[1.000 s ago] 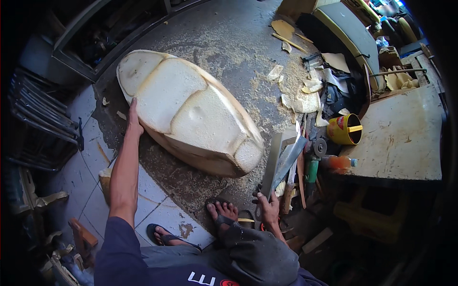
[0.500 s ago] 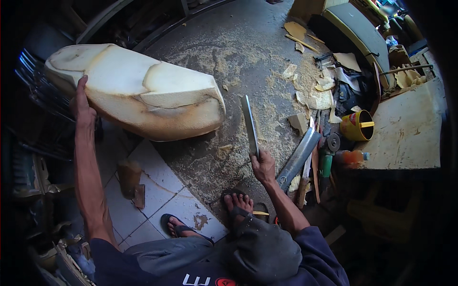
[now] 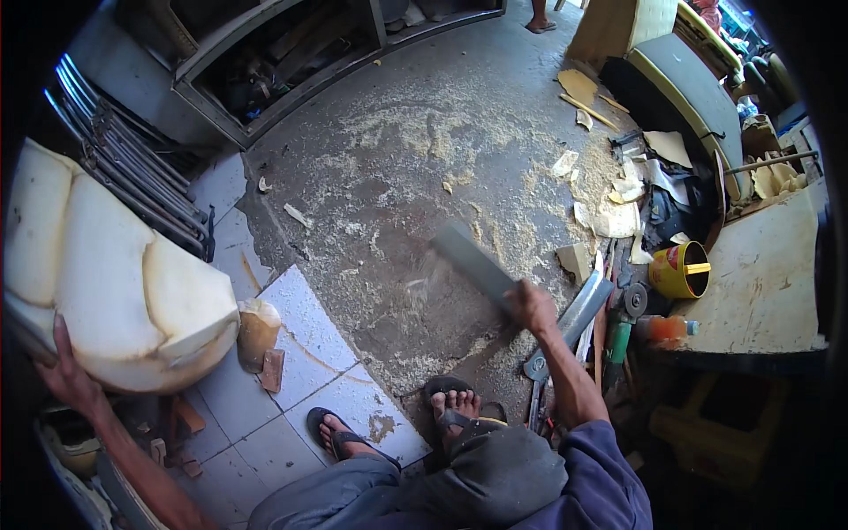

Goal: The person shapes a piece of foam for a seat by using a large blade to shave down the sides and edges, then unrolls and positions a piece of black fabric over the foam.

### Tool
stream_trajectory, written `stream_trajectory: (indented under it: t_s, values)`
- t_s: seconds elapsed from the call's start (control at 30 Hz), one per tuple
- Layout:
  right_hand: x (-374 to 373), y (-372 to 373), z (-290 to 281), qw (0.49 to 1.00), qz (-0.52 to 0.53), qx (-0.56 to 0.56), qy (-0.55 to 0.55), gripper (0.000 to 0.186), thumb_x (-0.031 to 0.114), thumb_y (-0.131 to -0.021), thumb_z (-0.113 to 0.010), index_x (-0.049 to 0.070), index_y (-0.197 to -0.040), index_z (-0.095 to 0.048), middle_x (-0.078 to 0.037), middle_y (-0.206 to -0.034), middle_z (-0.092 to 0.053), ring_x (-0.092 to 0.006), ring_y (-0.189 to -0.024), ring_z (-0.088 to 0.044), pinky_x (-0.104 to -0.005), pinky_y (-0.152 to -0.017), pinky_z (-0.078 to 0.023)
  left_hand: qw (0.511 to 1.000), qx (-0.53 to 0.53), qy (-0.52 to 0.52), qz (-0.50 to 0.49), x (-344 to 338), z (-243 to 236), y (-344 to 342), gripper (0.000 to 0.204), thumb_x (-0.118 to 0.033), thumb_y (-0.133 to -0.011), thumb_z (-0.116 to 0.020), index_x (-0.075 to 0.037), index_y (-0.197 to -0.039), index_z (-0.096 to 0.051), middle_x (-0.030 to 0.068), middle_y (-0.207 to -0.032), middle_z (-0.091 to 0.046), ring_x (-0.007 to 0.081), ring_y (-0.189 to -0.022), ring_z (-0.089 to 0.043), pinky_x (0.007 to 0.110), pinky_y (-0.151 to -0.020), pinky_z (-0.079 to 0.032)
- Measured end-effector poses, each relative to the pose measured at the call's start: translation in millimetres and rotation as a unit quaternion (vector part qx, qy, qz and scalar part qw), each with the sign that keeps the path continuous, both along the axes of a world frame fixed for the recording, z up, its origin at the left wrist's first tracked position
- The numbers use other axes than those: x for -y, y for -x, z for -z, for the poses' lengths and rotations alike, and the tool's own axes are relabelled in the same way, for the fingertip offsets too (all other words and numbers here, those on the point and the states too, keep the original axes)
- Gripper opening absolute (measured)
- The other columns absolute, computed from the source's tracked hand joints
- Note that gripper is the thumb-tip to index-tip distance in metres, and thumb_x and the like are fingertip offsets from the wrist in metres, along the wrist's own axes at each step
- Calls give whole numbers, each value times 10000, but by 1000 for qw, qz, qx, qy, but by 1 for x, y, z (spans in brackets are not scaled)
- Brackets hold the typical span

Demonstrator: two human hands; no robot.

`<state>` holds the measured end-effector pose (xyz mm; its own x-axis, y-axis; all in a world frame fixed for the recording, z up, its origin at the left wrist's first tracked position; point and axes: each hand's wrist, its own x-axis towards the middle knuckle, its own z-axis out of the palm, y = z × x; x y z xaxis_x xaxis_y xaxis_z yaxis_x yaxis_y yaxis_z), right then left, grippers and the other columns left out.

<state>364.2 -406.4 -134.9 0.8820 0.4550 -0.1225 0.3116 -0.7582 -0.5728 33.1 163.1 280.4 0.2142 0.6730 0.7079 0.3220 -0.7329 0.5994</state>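
Note:
At the left, my left hand (image 3: 69, 380) grips the lower edge of a cream foam seat block (image 3: 124, 291), tilted up beside the stacked metal tubes. Its fingers press against the foam. My right hand (image 3: 535, 309) is closed on one end of a long flat steel blade (image 3: 473, 265), blurred by motion, low over the gritty concrete floor (image 3: 389, 203) with its foam crumbs. A chunk of old foam (image 3: 259, 337) sits on the white tiles (image 3: 314, 331) under the block's right end. A grey metal tool (image 3: 574, 322) lies just right of my right hand.
Metal tubes (image 3: 141, 168) lean at the upper left, before a cabinet (image 3: 283, 66). At the right are an angle grinder (image 3: 627, 318), a yellow bucket (image 3: 670, 274), a bottle (image 3: 664, 329), a worn board (image 3: 751, 283), foam scraps (image 3: 623, 208) and a padded seat (image 3: 689, 106). Another person's foot (image 3: 539, 25) shows at the back.
My left hand has carried the foam block leftward off the middle of the floor and down to the left side. The blade in my right hand has swung from upright to slanting over the floor.

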Motion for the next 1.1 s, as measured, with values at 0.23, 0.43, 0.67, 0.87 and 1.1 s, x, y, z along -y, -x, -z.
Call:
stream_trajectory:
  t_s: [0.23,0.43,0.67,0.87,1.1]
  values:
    - [-121,38,-8,997,-62,-1,-55,263,296,-963,-649,87,-1036,-508,-186,-748,-671,-402,-626,-661,-491,-590,-555,995,-30,20,-89,54,19,55,546,-211,-945,-678,109,-1344,-487,228,-1356,-551,284,-1117,-624,389,-919,-550]
    - [-304,108,19,968,-234,-89,-5,265,251,-960,-503,-6,-1018,-533,-245,-815,-704,-445,-730,-694,-542,-652,-549,994,25,45,-97,69,37,51,707,-211,-914,-686,102,-1452,-348,268,-1400,-488,332,-1177,-581,418,-973,-521]
    - [-343,-91,61,990,46,129,-18,424,490,-933,-601,79,-1025,-551,-284,-824,-691,-466,-795,-694,-577,-714,-522,990,29,72,-119,49,42,62,689,-226,-914,-686,99,-1435,-374,277,-1388,-495,329,-1169,-586,418,-964,-527]
    - [-111,-245,23,929,333,54,151,552,574,-930,-570,55,-1103,-640,-246,-1049,-711,-431,-959,-701,-507,-839,-541,984,58,120,-119,30,41,87,721,-258,-912,-691,95,-1449,-365,283,-1402,-480,331,-1174,-587,428,-969,-534]
    - [-21,-90,-27,974,210,82,-14,354,357,-984,-631,17,-1004,-533,-191,-668,-660,-350,-542,-651,-433,-451,-457,948,116,165,-248,16,45,122,509,-315,-1008,-507,26,-1383,-561,247,-1420,-524,335,-1226,-585,465,-1038,-496]
